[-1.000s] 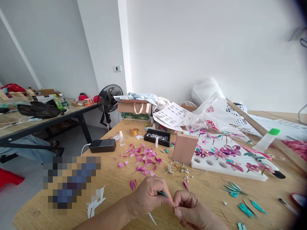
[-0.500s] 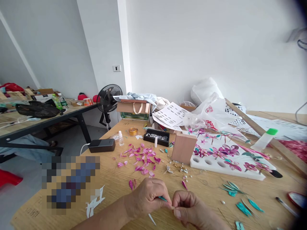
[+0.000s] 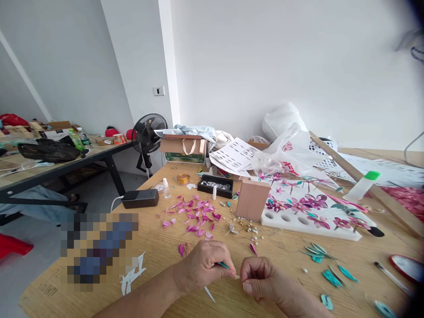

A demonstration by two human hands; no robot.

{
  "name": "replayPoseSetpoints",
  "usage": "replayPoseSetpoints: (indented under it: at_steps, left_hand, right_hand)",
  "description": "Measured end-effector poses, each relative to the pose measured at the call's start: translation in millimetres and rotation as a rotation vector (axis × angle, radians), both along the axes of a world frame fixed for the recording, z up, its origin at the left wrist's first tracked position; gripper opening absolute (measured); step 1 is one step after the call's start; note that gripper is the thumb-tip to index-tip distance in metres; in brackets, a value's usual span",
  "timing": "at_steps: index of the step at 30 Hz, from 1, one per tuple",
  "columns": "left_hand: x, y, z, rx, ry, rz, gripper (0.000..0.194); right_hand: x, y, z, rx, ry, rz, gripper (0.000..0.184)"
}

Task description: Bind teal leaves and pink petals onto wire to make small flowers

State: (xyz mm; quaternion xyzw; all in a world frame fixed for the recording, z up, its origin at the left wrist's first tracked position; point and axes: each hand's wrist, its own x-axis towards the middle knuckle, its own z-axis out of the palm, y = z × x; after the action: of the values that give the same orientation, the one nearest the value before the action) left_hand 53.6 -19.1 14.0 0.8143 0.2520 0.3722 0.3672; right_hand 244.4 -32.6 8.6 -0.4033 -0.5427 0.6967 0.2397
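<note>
Near the front edge of the table, my left hand (image 3: 208, 265) is closed in a pinch round a slim teal leaf (image 3: 222, 265), whose edge shows between thumb and fingers. A small pale tip pokes out past those fingertips. Just to its right, my right hand (image 3: 260, 278) has thumb and forefinger pressed together; what it grips, if anything, is too small to make out. A little gap separates the hands. Pink petals (image 3: 198, 216) lie scattered beyond them, and one dark pink petal (image 3: 253, 249) is just past my right hand. Teal leaves (image 3: 332, 278) lie to the right.
A wooden block (image 3: 253, 199) stands beside a white foam board (image 3: 311, 230) bearing pink flowers. Beads (image 3: 250, 229), a black tray (image 3: 215, 185) and a dropper bottle (image 3: 166, 190) sit farther back. White paper strips (image 3: 132, 274) lie left; a pen (image 3: 392, 278) lies right.
My hands have drawn slightly apart, opening a small gap between the fingertips. The camera view has shifted a little.
</note>
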Motion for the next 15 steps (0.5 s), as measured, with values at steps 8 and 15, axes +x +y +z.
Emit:
replayPoseSetpoints:
  at_steps: [8, 15]
  left_hand:
    - [1, -1, 3.6, 0.028, -0.025, 0.064, 0.027]
    - [2, -2, 2.3, 0.006, -0.031, 0.067, 0.032]
  right_hand:
    - [4, 4, 1.6, 0.130, -0.013, -0.007, 0.034]
    - [-14, 1, -21.8, 0.015, 0.052, -0.081, 0.042]
